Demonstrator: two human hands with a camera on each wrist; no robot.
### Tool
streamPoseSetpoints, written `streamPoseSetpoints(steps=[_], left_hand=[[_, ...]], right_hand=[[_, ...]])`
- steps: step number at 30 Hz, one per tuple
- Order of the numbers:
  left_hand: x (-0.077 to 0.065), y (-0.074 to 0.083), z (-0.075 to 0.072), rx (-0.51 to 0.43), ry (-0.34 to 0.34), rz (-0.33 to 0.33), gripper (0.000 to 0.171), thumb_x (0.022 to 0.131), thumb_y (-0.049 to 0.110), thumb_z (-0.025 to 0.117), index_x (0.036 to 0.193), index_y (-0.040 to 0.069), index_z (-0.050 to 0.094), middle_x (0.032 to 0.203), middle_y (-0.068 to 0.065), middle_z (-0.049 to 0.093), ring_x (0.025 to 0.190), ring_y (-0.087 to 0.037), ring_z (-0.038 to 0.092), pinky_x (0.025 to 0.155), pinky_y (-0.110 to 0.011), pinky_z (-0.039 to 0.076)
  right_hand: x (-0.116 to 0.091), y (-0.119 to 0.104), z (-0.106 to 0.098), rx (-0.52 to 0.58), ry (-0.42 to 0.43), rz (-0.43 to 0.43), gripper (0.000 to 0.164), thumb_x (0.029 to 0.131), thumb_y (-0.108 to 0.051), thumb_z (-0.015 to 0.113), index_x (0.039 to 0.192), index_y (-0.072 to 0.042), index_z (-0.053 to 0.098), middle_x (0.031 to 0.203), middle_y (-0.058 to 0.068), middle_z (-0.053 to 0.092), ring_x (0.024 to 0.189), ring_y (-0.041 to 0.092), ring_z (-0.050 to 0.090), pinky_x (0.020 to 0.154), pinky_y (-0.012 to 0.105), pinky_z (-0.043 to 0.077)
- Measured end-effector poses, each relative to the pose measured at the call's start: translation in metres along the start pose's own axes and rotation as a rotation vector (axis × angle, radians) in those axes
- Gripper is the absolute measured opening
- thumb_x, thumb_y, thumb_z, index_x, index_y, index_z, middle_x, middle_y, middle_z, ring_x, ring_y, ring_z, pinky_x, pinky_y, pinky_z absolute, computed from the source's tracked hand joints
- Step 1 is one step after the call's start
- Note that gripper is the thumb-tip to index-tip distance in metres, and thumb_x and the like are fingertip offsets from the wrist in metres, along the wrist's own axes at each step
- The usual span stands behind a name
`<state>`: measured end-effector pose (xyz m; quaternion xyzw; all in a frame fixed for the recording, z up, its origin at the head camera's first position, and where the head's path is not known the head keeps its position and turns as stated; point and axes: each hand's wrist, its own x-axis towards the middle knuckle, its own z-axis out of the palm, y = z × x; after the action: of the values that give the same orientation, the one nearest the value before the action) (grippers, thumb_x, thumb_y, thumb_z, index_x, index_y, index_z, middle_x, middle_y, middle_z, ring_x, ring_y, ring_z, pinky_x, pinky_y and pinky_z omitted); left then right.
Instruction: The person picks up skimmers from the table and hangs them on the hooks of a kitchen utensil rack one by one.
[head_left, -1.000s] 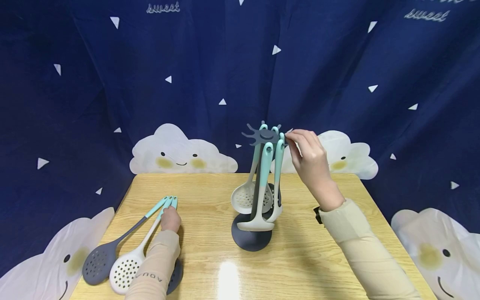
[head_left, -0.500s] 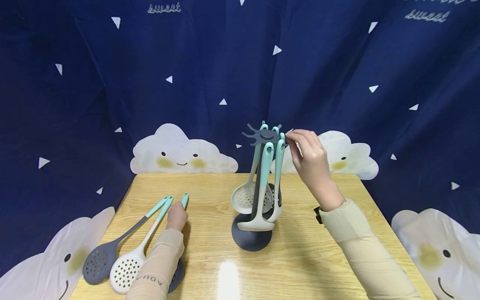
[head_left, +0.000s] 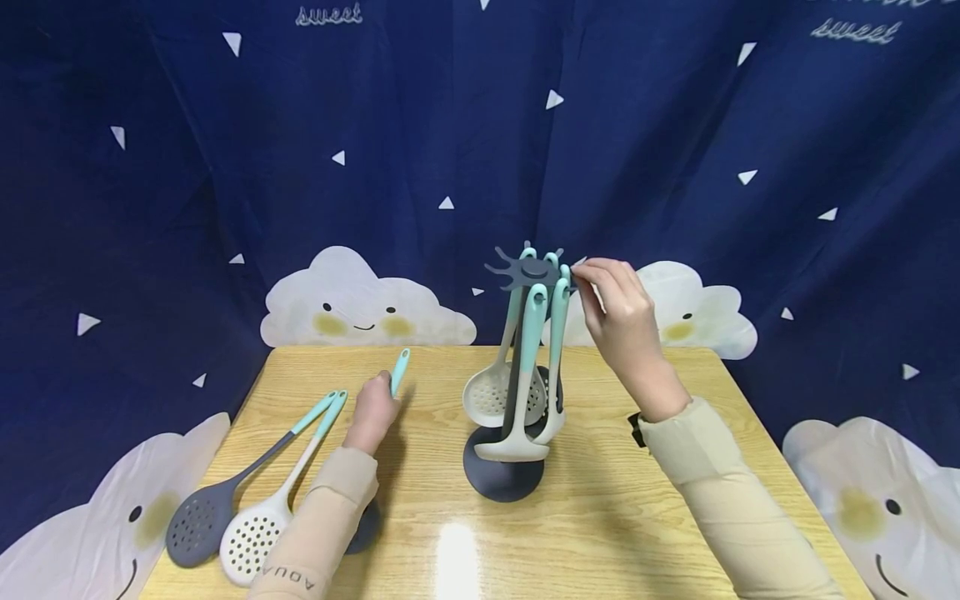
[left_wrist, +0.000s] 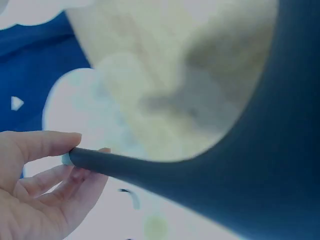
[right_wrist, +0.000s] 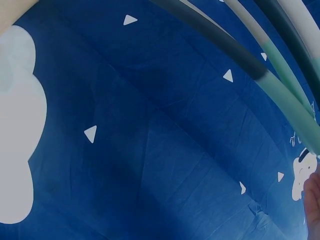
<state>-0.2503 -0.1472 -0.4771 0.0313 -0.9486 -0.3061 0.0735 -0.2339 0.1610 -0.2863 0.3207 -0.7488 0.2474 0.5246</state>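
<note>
My left hand (head_left: 372,410) holds a dark grey skimmer (head_left: 366,530) by its mint handle (head_left: 401,369), raised over the table's left half. The forearm covers much of the skimmer; in the left wrist view the thumb and fingers pinch where the mint part meets the dark shaft (left_wrist: 125,166). My right hand (head_left: 621,315) is at the top of a dark grey utensil stand (head_left: 504,477), its fingertips pinching one of the hooked arms. Hung on the stand are a pale ladle (head_left: 513,450), a pale slotted spoon (head_left: 489,396) and other mint-handled utensils, partly hidden.
Left on the table (head_left: 600,517) lie a dark grey skimmer (head_left: 197,527) and a white skimmer (head_left: 252,537), their mint handle ends close together. A dark blue curtain (head_left: 450,150) with clouds and triangles hangs behind and at the sides.
My left hand has lifted the dark skimmer away from the other two and carried it right and toward the back. My right hand has stayed at the stand's top.
</note>
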Motion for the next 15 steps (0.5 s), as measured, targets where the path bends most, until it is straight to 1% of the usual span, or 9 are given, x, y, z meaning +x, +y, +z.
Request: streamPoseSetpoints(steps=[4,8,15], left_hand=[[-0.001,0.019,-0.009,-0.049,0.028,0.05,0.033,0.068,-0.015,0.055,0.101,-0.009,0.055,0.081,-0.021,0.058,0.066,-0.029,0.055,0.057,-0.04,0.05],[-0.003,0.035,-0.019,-0.078,0.067,0.096,0.041,0.071,-0.014,0.053,0.111,-0.008,0.053,0.088,-0.021,0.058,0.071,-0.03,0.057,0.06,-0.04,0.051],[-0.014,0.063,-0.036,-0.127,0.167,0.208,0.041,0.073,-0.011,0.056,0.114,-0.004,0.054,0.087,-0.016,0.059,0.072,-0.029,0.058,0.059,-0.039,0.05]], right_hand=[[0.0,0.0,0.0,-0.002,-0.001,0.0,0.01,0.081,0.009,0.058,0.09,0.008,0.062,0.087,0.018,0.06,0.081,0.031,0.056,0.074,0.037,0.049],[0.0,0.0,0.0,0.0,-0.003,0.001,0.01,0.081,0.009,0.058,0.09,0.008,0.062,0.088,0.018,0.061,0.081,0.031,0.057,0.075,0.037,0.049],[0.0,0.0,0.0,0.001,-0.006,0.002,0.01,0.081,0.009,0.058,0.09,0.008,0.062,0.088,0.018,0.061,0.082,0.031,0.057,0.075,0.037,0.049]])
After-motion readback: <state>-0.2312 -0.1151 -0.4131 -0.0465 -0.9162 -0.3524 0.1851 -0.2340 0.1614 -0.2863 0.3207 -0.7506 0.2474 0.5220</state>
